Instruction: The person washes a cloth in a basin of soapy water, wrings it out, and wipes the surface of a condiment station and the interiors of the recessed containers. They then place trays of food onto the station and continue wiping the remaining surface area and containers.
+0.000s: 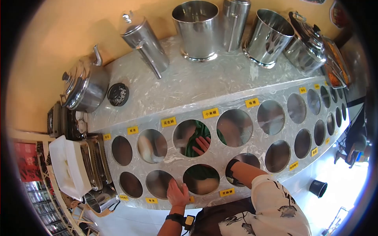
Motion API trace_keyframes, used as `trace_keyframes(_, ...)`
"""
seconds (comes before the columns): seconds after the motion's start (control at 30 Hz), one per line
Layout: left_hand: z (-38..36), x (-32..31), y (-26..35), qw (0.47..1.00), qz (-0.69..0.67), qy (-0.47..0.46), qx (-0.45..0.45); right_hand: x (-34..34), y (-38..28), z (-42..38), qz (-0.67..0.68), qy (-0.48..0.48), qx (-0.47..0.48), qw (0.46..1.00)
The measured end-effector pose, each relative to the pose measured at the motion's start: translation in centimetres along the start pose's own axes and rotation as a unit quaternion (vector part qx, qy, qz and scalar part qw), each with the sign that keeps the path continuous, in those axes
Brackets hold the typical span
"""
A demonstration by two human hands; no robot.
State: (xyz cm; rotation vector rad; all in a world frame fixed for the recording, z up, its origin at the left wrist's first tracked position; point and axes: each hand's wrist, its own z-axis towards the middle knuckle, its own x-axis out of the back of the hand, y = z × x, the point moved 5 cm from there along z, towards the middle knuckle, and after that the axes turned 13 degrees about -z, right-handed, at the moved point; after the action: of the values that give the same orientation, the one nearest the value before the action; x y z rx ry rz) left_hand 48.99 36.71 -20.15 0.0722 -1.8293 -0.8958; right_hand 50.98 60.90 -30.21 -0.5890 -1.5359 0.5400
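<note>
My left hand (178, 193) rests on the grey marbled counter (157, 92), between two round holes in the front row, with its fingers extended and a watch on the wrist. My right forearm goes down through another front-row hole. Beneath the counter my right hand (202, 145) shows through a back-row hole, its fingers spread against a dark green cloth (193, 139). The cloth is bunched and also shows at the edge of the neighbouring hole. The counter hides most of that hand and part of the cloth.
Metal canisters (197, 33), a lidded pot (305, 45) and a kettle (88, 86) stand along the back. A small black dish (118, 94) sits near the kettle. Yellow labels (210, 113) line the holes. At left is a white tray (67, 167); a black bin (318, 188) stands on the floor.
</note>
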Motion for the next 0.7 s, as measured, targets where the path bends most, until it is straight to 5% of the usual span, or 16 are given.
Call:
trace_keyframes(0.3,-0.1,-0.4,-0.4,0.999,-0.029,-0.015,-0.001,-1.2,2.7,0.3,0.045,0.047,-0.026,0.998)
trace_keyframes(0.53,0.0,-0.3,-0.1,1.0,-0.023,-0.016,-0.001,4.1,3.2,0.3,-0.265,0.094,-0.087,0.956)
trace_keyframes(0.6,0.1,-0.5,-0.5,0.999,-0.028,-0.023,-0.009,4.3,6.1,0.0,-0.28,0.059,-0.227,0.931)
trace_keyframes(0.7,-0.1,-0.4,-0.4,1.0,-0.01,-0.007,0.004,6.9,6.6,-2.1,-0.291,0.16,-0.274,0.902)
